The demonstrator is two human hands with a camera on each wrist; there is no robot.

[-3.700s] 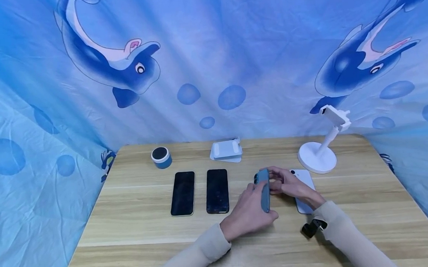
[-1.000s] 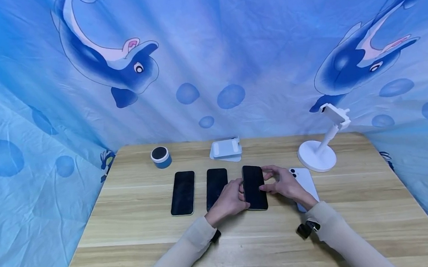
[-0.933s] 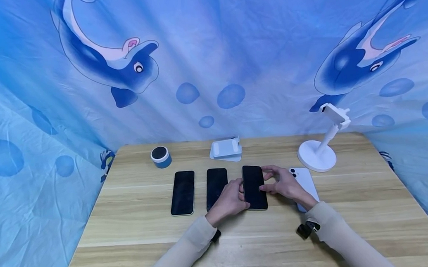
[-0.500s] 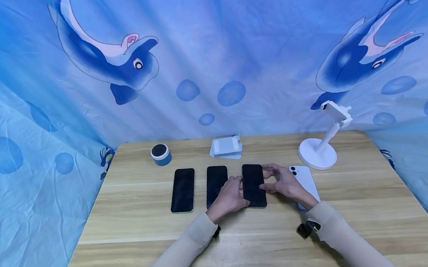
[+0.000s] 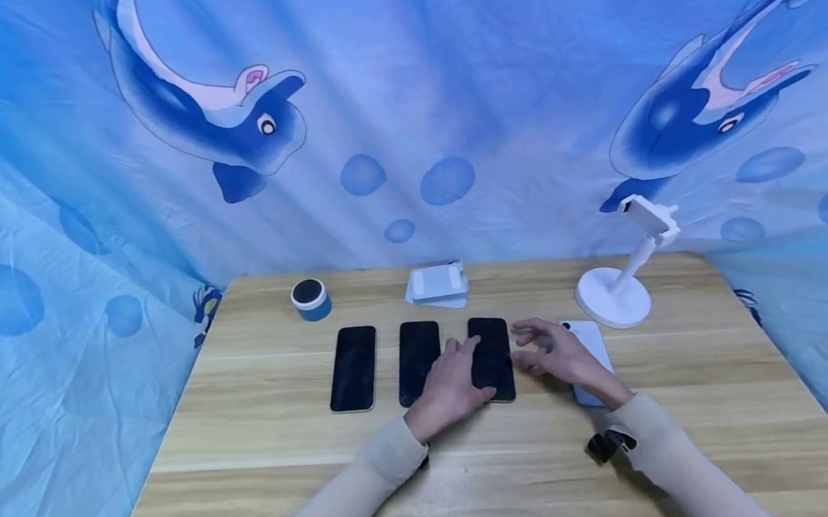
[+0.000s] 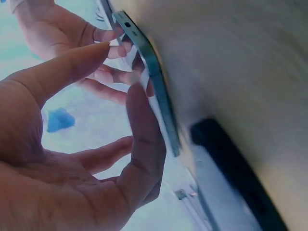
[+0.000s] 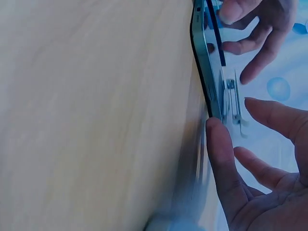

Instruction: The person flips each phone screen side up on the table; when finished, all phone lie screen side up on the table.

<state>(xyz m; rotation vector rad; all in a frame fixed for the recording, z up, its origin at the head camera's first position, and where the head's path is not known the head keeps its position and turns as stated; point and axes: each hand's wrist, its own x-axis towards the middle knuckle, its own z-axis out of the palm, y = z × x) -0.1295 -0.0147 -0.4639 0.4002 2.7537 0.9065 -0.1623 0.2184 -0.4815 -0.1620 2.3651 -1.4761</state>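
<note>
Rightmost dark-screened phone, lying on bench between left hand and right hand, fingers of both parted, gripping nothing; presumably light, stiff, slippery, fragile, best held by long edges.

Blue cloth printed with dolphins and bubbles hangs behind and beside a wood-grain table.

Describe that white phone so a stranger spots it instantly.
On the wooden table, find the white stand at the back right. The white phone lies just nearer the person, partly hidden by the right hand. Unlike the three dark-screened phones left of it, it shows its back.
</note>
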